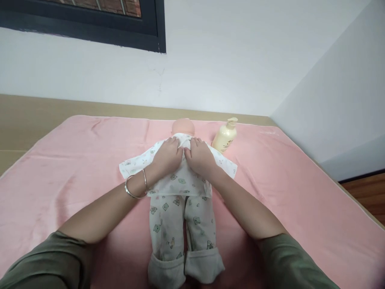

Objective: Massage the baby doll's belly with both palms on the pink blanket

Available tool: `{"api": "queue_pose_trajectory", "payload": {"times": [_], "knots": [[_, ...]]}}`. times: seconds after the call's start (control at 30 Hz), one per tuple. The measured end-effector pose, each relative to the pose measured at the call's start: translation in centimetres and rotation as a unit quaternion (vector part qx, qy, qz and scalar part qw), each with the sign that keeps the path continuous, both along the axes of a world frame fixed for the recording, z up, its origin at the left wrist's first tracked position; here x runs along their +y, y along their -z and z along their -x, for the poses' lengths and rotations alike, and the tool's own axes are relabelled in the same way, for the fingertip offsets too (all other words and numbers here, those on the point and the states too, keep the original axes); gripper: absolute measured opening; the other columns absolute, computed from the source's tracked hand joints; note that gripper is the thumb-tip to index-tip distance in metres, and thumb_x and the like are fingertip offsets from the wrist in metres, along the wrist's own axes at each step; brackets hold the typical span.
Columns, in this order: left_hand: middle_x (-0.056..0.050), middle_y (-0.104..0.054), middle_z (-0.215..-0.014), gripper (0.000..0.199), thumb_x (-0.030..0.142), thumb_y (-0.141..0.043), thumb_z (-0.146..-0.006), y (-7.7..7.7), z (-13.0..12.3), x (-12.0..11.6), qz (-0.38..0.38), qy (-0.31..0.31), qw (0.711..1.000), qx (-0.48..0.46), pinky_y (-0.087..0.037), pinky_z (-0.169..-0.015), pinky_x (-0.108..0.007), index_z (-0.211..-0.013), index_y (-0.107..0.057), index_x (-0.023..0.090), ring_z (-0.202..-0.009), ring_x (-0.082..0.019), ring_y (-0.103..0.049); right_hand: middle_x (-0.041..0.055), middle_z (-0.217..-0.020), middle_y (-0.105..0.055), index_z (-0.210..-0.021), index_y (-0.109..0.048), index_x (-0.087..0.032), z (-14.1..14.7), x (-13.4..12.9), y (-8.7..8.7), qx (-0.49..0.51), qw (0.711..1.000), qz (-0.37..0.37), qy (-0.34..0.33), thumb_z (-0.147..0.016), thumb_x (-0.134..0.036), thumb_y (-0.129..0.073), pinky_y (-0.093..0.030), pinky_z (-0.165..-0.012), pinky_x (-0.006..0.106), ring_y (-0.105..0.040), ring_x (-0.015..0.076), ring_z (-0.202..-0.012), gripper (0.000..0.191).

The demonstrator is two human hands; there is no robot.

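A baby doll (183, 126) lies stretched out, its bald head at the far end and its legs toward me. It wears a white printed top (180, 182) with the sleeves spread to both sides, and matching trousers (168, 224) with folded cuffs. My left hand (169, 154), with a silver bangle on the wrist, rests palm down on the upper left of the top. Mirroring it, my right hand (201, 157) lies on the upper right. Both thumbs point inward and almost meet; the fingers lie flat on the cloth near the shoulders.
A cream pump bottle (224, 137) stands right of the doll's head, close to the right sleeve. Under everything spreads a pink mat (99, 168) on a wooden surface (36, 114). White walls (216, 60) border the back and right, with a dark window frame (90, 30) at upper left.
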State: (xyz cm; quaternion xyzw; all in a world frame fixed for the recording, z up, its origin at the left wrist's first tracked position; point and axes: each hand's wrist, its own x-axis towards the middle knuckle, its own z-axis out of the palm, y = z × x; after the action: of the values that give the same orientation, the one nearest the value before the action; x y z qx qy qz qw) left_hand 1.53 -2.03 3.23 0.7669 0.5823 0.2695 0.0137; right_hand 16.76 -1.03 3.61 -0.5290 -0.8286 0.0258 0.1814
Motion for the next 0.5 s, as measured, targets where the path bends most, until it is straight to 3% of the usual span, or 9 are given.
{"api": "queue_pose_trajectory", "payload": {"times": [0.1,0.17,0.27,0.4,0.5], "knots": [[-0.012,-0.071,-0.09,0.032,0.032,-0.035,-0.097,-0.7,1.1,1.5,0.086,-0.051,0.993,-0.066,-0.054,-0.082,-0.041,-0.082,-0.06,0.02,-0.084,-0.026,-0.065,0.0246,-0.141,-0.059,-0.141,-0.054,0.0,1.0,-1.8,0.8,0.006,0.998,-0.054,-0.017,-0.102,-0.027,-0.031,-0.035,-0.122,0.05,-0.049,0.0355,-0.14,0.053],[-0.012,-0.072,-0.089,0.036,0.035,-0.033,-0.098,-0.8,1.3,1.7,0.101,-0.069,0.99,-0.069,-0.053,-0.079,-0.04,-0.082,-0.061,0.019,-0.082,-0.026,-0.065,0.0217,-0.145,-0.058,-0.144,-0.051,-0.002,1.2,-1.8,1.2,0.022,0.997,-0.069,-0.029,-0.101,-0.025,-0.029,-0.033,-0.124,0.049,-0.047,0.033,-0.143,0.054],[-0.017,-0.071,-0.094,0.035,0.029,-0.032,-0.098,-0.4,0.5,0.7,0.045,-0.066,0.997,0.002,-0.052,-0.088,-0.046,-0.09,-0.064,0.015,-0.091,-0.031,-0.065,0.0197,-0.148,-0.055,-0.144,-0.051,-0.003,0.6,-0.1,1.0,0.052,0.998,-0.028,-0.033,-0.101,-0.028,-0.032,-0.035,-0.122,0.046,-0.046,0.0312,-0.143,0.053],[-0.02,-0.066,-0.096,0.028,0.016,-0.037,-0.092,0.0,-1.1,-1.4,-0.054,0.015,0.995,0.078,-0.049,-0.096,-0.05,-0.091,-0.065,0.013,-0.1,-0.035,-0.061,0.0213,-0.142,-0.06,-0.138,-0.054,-0.002,-0.8,2.7,0.0,0.055,0.998,0.03,-0.014,-0.103,-0.038,-0.037,-0.039,-0.118,0.045,-0.053,0.0322,-0.135,0.054],[-0.02,-0.065,-0.093,0.03,0.01,-0.035,-0.091,-0.1,-1.3,-1.6,-0.057,0.047,0.994,0.084,-0.048,-0.097,-0.05,-0.086,-0.064,0.014,-0.1,-0.034,-0.06,0.0235,-0.143,-0.059,-0.139,-0.053,0.0,-0.9,2.7,-0.2,0.03,0.999,0.024,-0.014,-0.103,-0.037,-0.036,-0.038,-0.117,0.046,-0.053,0.034,-0.135,0.055]]}}
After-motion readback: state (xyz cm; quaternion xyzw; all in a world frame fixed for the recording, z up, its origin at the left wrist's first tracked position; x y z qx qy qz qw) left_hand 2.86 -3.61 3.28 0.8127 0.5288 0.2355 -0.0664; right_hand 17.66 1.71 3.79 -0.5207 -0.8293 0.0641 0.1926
